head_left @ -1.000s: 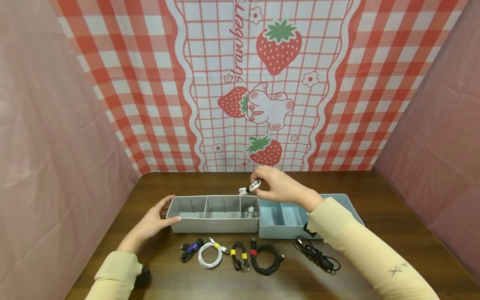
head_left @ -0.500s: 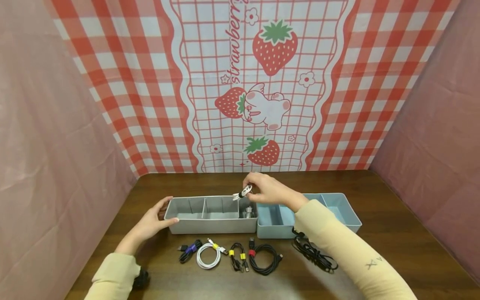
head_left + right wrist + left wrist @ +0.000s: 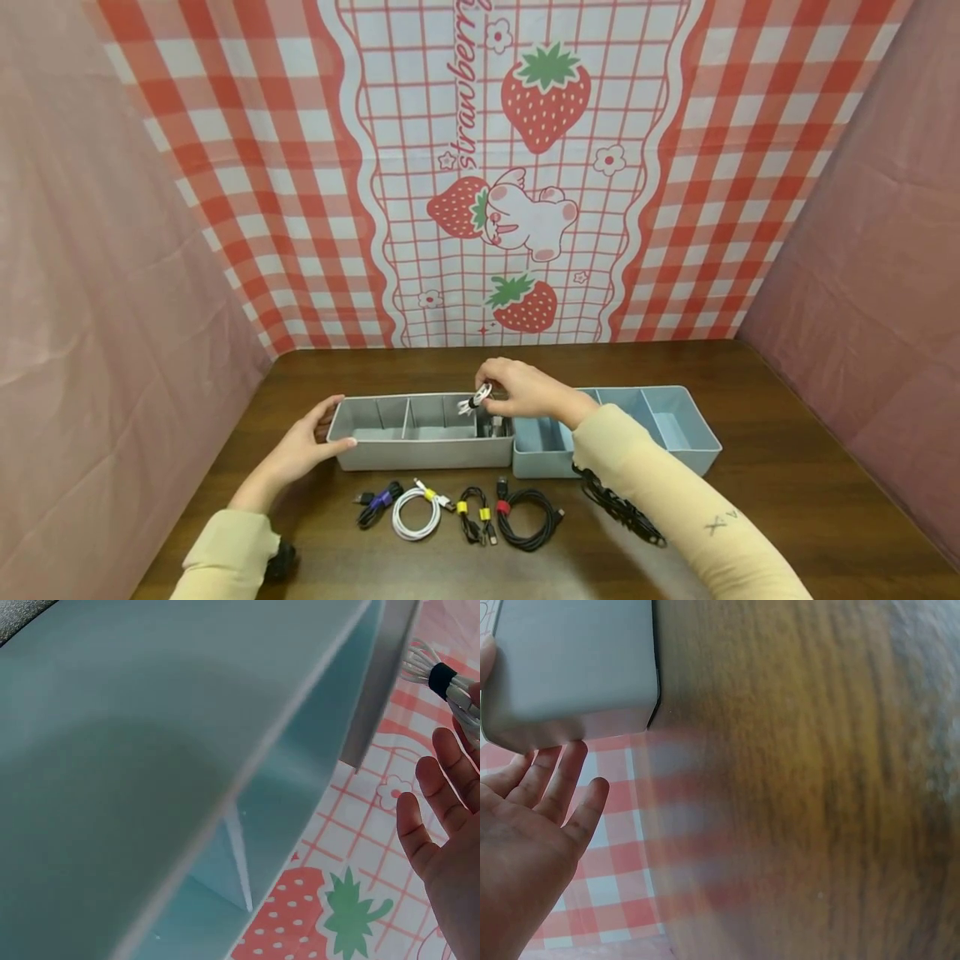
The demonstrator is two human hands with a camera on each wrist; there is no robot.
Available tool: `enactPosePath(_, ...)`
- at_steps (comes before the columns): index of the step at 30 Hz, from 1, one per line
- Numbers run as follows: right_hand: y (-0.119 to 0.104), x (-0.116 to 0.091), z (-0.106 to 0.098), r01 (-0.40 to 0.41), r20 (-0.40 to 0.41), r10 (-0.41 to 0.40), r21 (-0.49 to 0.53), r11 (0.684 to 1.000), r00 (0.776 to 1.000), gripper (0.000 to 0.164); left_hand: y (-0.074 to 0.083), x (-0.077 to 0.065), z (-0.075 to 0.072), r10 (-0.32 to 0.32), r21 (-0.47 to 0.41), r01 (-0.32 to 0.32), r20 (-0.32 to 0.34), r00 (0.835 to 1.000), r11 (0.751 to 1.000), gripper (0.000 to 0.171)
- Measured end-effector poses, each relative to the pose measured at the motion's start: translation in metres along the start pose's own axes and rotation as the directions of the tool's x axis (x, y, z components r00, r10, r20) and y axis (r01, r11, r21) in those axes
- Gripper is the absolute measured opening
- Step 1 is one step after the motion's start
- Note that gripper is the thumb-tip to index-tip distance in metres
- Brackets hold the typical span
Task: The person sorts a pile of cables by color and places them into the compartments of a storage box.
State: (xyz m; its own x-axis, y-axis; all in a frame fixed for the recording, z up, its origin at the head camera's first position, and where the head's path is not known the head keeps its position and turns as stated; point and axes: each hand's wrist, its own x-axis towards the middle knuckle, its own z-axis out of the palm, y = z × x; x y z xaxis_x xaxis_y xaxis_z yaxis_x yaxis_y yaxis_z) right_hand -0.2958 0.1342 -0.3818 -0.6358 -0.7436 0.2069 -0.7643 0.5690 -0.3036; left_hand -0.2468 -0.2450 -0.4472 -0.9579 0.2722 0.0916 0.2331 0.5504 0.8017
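Note:
My right hand (image 3: 525, 390) pinches a bundled white cable (image 3: 471, 403) with a black tie, over the divider near the right end of the grey divided storage box (image 3: 427, 455). In the right wrist view, the thumb and index finger are partly out of frame at the white bundle, the other fingers extended. A small, pale, shiny bundle (image 3: 495, 427) lies in the box's right compartment, partly hidden by the hand. My left hand (image 3: 303, 443) holds the box's left end, thumb at the front rim, fingertips against the end wall in the left wrist view.
A blue divided box (image 3: 690, 425) adjoins the grey one, partly behind the right arm. In front lie a purple-tied dark cable (image 3: 380, 502), a coiled white cable (image 3: 416, 514), a yellow-tagged black cable (image 3: 476, 517), a red-tied black cable (image 3: 528, 521) and another black cable (image 3: 622, 512).
My right hand has moved left and down with the white cable, from above the back rim to over the grey box's compartments. My left hand has stayed at the box's left end.

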Motion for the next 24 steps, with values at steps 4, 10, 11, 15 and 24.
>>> enactPosePath(4, 0.002, 0.001, 0.006, 0.004, 0.014, -0.004, -0.010, 1.000, 1.000, 0.008, 0.001, -0.002, 0.001, 0.007, -0.004, -0.007, -0.005, 1.000, 1.000, 0.077)
enactPosePath(10, 0.006, 0.003, 0.013, 0.042, 0.019, -0.041, -0.038, 0.998, 0.999, 0.010, 0.001, -0.004, 0.002, 0.007, -0.002, -0.007, -0.006, 1.000, 1.000, 0.077)
enactPosePath(11, 0.006, 0.003, 0.014, 0.045, 0.017, -0.044, -0.038, 0.998, 0.999, 0.010, 0.001, -0.004, 0.002, 0.007, -0.005, -0.007, -0.007, 1.000, 1.000, 0.077)
enactPosePath(15, 0.007, 0.004, 0.016, 0.034, 0.025, -0.033, -0.032, 0.999, 0.999, 0.010, 0.001, -0.003, 0.001, 0.012, -0.020, -0.012, -0.012, 1.000, 1.000, 0.077)
enactPosePath(24, 0.008, 0.009, 0.021, 0.026, 0.050, -0.024, -0.028, 0.999, 0.998, 0.018, 0.002, -0.001, 0.000, 0.009, -0.026, -0.009, -0.009, 1.000, 1.000, 0.077)
